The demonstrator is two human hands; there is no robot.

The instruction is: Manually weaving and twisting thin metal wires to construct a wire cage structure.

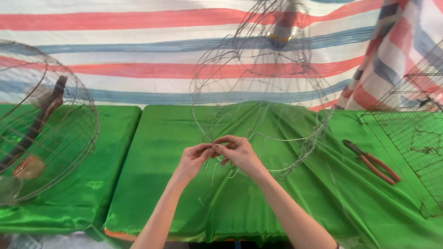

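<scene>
A half-built wire frame [258, 87] of thin metal rings and ribs hangs over a green-covered table [157, 152], reaching down to my hands. My left hand [193, 159] and my right hand [239, 152] meet at the frame's lower ring, fingertips pinched together on a thin wire [217, 146]. Loose wire ends stick out below my fingers. Both forearms come up from the bottom edge of the view.
Red-handled pliers [374, 162] lie on the green cloth to the right. A finished domed wire cage [41, 124] rests at the left. A flat wire mesh panel [415, 133] leans at the far right. A red, white and blue striped tarp [138, 46] hangs behind.
</scene>
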